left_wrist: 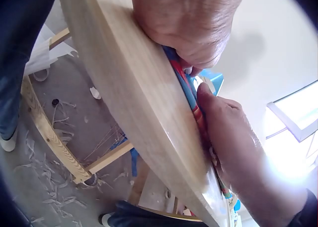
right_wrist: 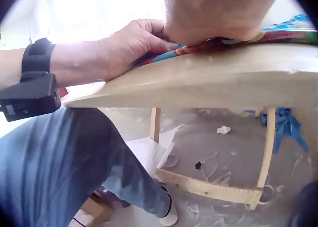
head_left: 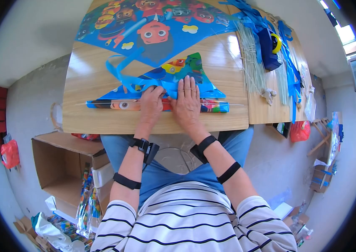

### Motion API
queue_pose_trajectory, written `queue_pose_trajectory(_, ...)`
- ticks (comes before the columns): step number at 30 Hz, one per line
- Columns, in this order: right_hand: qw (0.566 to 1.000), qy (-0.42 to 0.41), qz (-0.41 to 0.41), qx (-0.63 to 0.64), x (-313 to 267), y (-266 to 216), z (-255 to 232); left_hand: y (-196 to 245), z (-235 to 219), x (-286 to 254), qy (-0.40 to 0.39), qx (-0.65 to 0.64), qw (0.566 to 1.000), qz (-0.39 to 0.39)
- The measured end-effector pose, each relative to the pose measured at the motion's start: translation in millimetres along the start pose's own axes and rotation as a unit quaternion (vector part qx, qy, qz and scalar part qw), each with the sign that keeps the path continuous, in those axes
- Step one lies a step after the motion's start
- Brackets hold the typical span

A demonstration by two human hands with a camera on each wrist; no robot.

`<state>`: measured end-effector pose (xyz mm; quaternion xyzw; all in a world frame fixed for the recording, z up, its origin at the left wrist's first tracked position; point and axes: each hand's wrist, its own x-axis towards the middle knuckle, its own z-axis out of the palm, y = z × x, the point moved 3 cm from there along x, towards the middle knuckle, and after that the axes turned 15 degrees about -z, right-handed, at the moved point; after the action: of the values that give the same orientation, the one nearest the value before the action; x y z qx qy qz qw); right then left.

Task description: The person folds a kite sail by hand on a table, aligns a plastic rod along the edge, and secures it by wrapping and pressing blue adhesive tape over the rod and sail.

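Observation:
A printed kite [head_left: 178, 70] lies partly rolled on the table, its cartoon-covered triangle pointing away from me. Its near edge makes a colourful rolled strip [head_left: 215, 106] with a thin pale rod along it. My left hand [head_left: 151, 107] has its fingers curled down on the kite and pinches its blue material. Beside it, my right hand [head_left: 186, 105] presses flat with straight fingers over the roll. A blue ribbon [head_left: 119, 73] loops up from the kite left of the hands. In the left wrist view, the strip [left_wrist: 186, 88] runs between both hands along the table edge.
A larger cartoon-printed sheet [head_left: 152, 38] covers the table's far side. To the right are thin pale rods [head_left: 251, 63], a blue tape dispenser [head_left: 268, 50] and blue ribbons. An open cardboard box [head_left: 56, 164] stands on the floor at left.

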<state>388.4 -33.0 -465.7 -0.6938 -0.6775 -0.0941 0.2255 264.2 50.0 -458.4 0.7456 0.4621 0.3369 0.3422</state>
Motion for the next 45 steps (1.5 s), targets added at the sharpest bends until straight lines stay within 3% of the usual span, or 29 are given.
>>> queue_pose_trajectory(10,0.999,-0.03,0.008,-0.007,0,-2,-2,-6,1,0,0.001,-0.004,1.0,-0.004)
queue_pose_trajectory(14,1.0,-0.024,0.014,0.005,-1,-2,-2,2,-21,2,-0.007,-0.037,0.999,-0.003)
queue_pose_trajectory(17,1.0,-0.027,0.016,0.004,0,-2,-3,0,-60,3,-0.032,-0.109,0.98,-0.164)
queue_pose_trajectory(20,1.0,-0.027,0.015,0.003,0,-2,-6,2,-99,12,0.021,-0.059,0.975,-0.214)
queue_pose_trajectory(21,0.999,-0.029,0.015,0.002,0,-2,-7,18,-102,18,0.004,0.005,0.993,-0.115)
queue_pose_trajectory(23,0.999,-0.028,0.014,0.007,0,-3,-7,47,-98,33,-0.028,0.129,0.988,0.084)
queue_pose_trajectory(26,1.0,-0.016,0.015,0.022,-1,-1,-3,62,-60,43,-0.055,0.154,0.97,0.181)
queue_pose_trajectory(29,0.999,-0.005,0.021,0.032,-2,1,-1,56,-31,57,-0.138,0.166,0.945,0.247)
queue_pose_trajectory(32,0.999,0.001,0.026,0.044,-2,1,0,45,-28,65,-0.256,0.199,0.939,0.114)
queue_pose_trajectory(35,0.998,0.002,0.03,0.049,-2,1,-3,34,-40,70,-0.293,0.171,0.941,-0.009)
queue_pose_trajectory(45,0.997,0.018,0.028,0.065,-1,-1,-6,4,-45,70,-0.224,0.164,0.955,-0.107)
